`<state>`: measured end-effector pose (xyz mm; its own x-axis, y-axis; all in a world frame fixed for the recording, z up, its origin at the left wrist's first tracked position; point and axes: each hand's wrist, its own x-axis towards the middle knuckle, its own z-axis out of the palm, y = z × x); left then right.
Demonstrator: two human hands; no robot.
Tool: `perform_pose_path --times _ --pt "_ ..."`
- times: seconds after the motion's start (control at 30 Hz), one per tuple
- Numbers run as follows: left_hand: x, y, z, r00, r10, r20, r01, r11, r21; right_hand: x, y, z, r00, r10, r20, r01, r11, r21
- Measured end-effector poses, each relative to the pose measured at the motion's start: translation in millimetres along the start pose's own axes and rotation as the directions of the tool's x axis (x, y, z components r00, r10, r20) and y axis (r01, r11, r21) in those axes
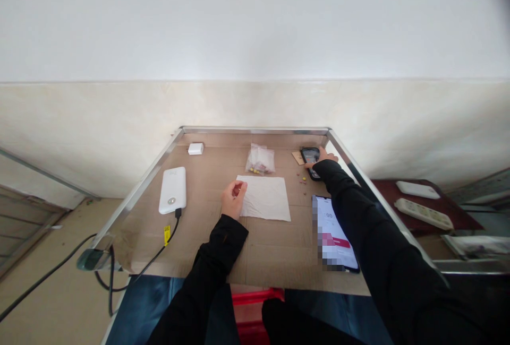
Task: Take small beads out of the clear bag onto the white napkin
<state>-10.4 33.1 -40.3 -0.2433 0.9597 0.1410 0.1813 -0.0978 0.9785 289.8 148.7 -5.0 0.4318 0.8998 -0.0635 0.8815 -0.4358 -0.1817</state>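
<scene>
My left hand (pixel 234 199) rests at the left edge of a white sheet of tissue or paper (pixel 266 199). Its fingers are curled together, and whatever they may hold cannot be made out. At the far right, my right hand (pixel 325 157) reaches around a small black phone-like object (pixel 309 156), thumb on the near left side and fingers on the right. A brown card (pixel 297 157) lies partly beside that object. Small pink and yellow pieces (pixel 303 179) are scattered just in front of it. Clear plastic bags (pixel 260 159) with small coloured pieces inside lie behind the sheet.
A lit smartphone (pixel 334 233) lies under my right forearm. On the left are a white power bank (pixel 173 190) with a black cable (pixel 159 252) and a white adapter (pixel 195 148). A metal rim (pixel 255 131) frames the cardboard-covered table. A power strip (pixel 423 213) sits on a stool at right.
</scene>
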Motion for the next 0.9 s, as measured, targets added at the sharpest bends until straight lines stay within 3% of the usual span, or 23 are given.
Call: perform_pose_path --times 0.1,0.23,0.3,0.4,0.47,0.57,0.63,0.67,0.73,0.8,0.9 --pt "0 0 0.3 1.0 0.003 0.002 -0.003 1.0 0.01 -15 -6 -4 0.997 -0.001 -0.072 0.008 0.996 0.093" --pt "1 -2 -0.1 1.0 0.024 -0.003 -0.024 1.0 0.02 -48 -29 -3 0.951 0.024 -0.307 0.1 0.918 0.383" --pt "2 -3 -0.8 0.999 0.033 -0.018 -0.033 0.999 0.015 -70 -46 3 0.945 -0.006 -0.326 0.217 0.758 0.615" --pt "4 -4 -2.5 0.999 0.038 -0.037 -0.038 0.999 0.002 -111 -67 17 0.943 -0.066 -0.327 0.323 0.426 0.845" --pt "4 -4 -3.5 0.998 0.035 -0.048 -0.035 0.999 -0.011 -144 -70 26 0.949 -0.063 -0.308 0.308 0.382 0.871" --pt "4 -2 -4.0 0.998 0.023 -0.055 -0.025 0.999 -0.047 -194 -48 36 0.911 -0.054 -0.408 0.376 0.514 0.771" --pt "3 -1 -3.5 0.998 0.02 -0.054 -0.024 0.998 -0.065 -221 -21 39 0.831 -0.042 -0.555 0.415 0.711 0.567" --pt "3 -1 -3.2 0.998 0.021 -0.052 -0.025 0.997 -0.069 -232 -6 40 0.803 -0.035 -0.596 0.374 0.807 0.456" --pt "2 -1 -2.5 0.998 0.026 -0.049 -0.029 0.997 -0.068 -247 23 41 0.809 -0.002 -0.587 0.215 0.932 0.292" --pt "2 -1 -2.3 0.998 0.028 -0.048 -0.031 0.997 -0.068 -254 45 43 0.833 0.024 -0.552 0.102 0.975 0.196" --pt "2 -1 -2.5 0.998 0.025 -0.052 -0.029 0.997 -0.077 -254 67 47 0.856 -0.015 -0.517 0.116 0.98 0.164"
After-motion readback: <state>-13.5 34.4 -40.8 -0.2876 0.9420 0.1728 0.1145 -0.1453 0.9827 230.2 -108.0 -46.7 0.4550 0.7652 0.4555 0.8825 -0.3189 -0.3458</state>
